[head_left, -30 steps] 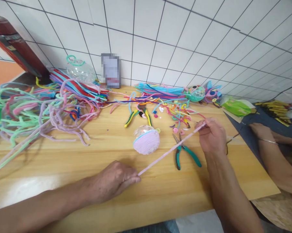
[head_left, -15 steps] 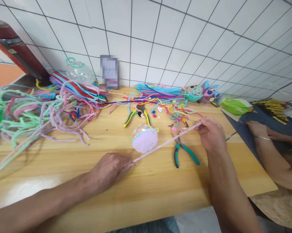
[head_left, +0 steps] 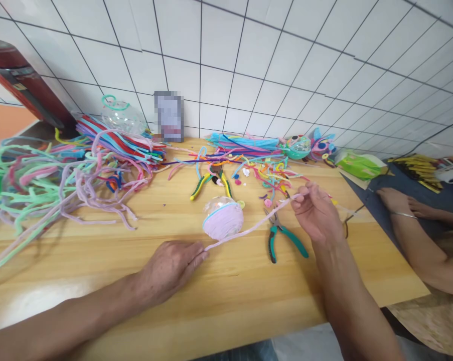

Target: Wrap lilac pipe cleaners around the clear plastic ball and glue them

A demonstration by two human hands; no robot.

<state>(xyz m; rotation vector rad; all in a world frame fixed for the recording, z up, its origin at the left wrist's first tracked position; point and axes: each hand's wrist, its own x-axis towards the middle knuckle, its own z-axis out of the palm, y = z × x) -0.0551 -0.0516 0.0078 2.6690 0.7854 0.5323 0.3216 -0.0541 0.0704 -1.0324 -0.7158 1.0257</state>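
Note:
A lilac pipe cleaner [head_left: 249, 230] stretches between my two hands above the wooden table [head_left: 249, 301], sagging slightly. Its left end is pinched in the fingers of my left hand [head_left: 171, 268]. The fingertips of my right hand [head_left: 318, 210] grip the other end, higher and farther right. Just behind the pipe cleaner rests a clear ball [head_left: 223, 220] with its lower part covered in lilac and a light blue band around it. Teal-handled pliers [head_left: 282, 238] lie open on the table near my right hand. Yellow-and-green pliers [head_left: 213, 181] lie behind the ball.
A tangle of pipe cleaners [head_left: 68, 185] covers the left side. Blue bundles [head_left: 245, 142] and small scraps [head_left: 273, 175] lie along the back, near a decorated ball [head_left: 298, 146]. A phone [head_left: 169, 116] leans on the tiled wall. Another person's arms [head_left: 410, 220] rest at the right.
The pipe cleaner has gone from taut and straight to slightly slack and curved. My right hand has shifted a little left and turned, showing more of its palm side. My left hand stays nearly still.

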